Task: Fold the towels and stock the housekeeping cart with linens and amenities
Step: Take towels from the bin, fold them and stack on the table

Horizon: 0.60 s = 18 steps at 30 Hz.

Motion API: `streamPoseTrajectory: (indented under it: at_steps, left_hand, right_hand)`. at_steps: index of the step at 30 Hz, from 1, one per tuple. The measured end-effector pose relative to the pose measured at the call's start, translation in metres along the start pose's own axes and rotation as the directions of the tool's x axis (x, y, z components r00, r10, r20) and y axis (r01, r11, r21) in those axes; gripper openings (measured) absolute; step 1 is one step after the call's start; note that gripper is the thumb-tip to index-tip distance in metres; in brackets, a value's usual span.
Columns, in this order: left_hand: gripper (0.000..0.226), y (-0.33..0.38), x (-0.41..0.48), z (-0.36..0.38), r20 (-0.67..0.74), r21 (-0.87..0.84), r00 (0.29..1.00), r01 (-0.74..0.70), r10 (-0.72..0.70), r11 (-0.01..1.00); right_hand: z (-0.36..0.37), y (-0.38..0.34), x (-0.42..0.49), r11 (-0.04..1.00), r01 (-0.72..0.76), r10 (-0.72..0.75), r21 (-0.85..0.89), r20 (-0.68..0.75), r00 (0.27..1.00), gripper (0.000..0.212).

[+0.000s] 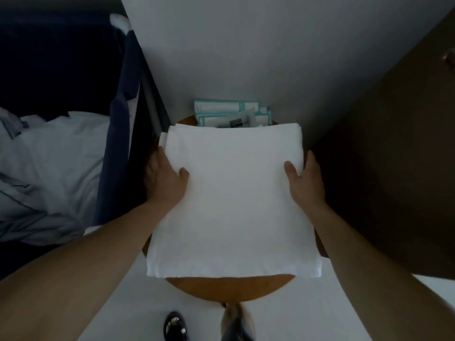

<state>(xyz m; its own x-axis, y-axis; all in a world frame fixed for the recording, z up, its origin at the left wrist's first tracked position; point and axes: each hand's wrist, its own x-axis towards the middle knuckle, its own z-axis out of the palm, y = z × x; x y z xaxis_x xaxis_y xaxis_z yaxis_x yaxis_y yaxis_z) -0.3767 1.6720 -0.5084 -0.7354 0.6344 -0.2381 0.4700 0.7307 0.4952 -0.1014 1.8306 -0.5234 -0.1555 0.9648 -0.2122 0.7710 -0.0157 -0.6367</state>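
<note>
Tabletop, round brown wood, stands against a pale wall, with a dark door to the right. Folded white towel, rectangular and soft, lies flat on it. Left hand and right hand pinch its side edges, thumbs on top. Teal-edged packets lie at the far rim.

A round brown wooden counter stands against the pale wall. A folded white towel lies across most of its top, its left and right edges reaching past the rim. At the far side, just behind the towel, sits a small stack of teal-edged packets
</note>
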Motion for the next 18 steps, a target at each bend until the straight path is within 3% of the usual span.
streamPoseTrajectory:
  at_steps: [3,7,14,18]
  left_hand:
    - [0.075,-0.014,-0.043,0.016,0.127,0.197,0.961,-0.268,0.246,0.943]
    - [0.075,-0.032,-0.087,0.037,0.292,0.299,0.884,-0.447,0.365,0.843]
    - [0.079,-0.069,-0.147,0.041,0.385,0.436,0.834,-0.543,0.397,0.718]
    - [0.072,-0.090,-0.125,0.038,0.382,0.438,0.862,-0.485,0.332,0.757]
  right_hand:
    - [0.004,0.003,-0.044,0.941,0.172,-0.169,-0.290,0.036,0.985,0.084]
    - [0.009,0.010,-0.096,0.806,0.290,-0.221,-0.516,0.193,0.956,0.076]
    - [0.018,0.029,-0.168,0.684,0.353,-0.203,-0.639,0.298,0.933,0.090]
    - [0.025,0.040,-0.160,0.672,0.337,-0.172,-0.659,0.304,0.937,0.089]
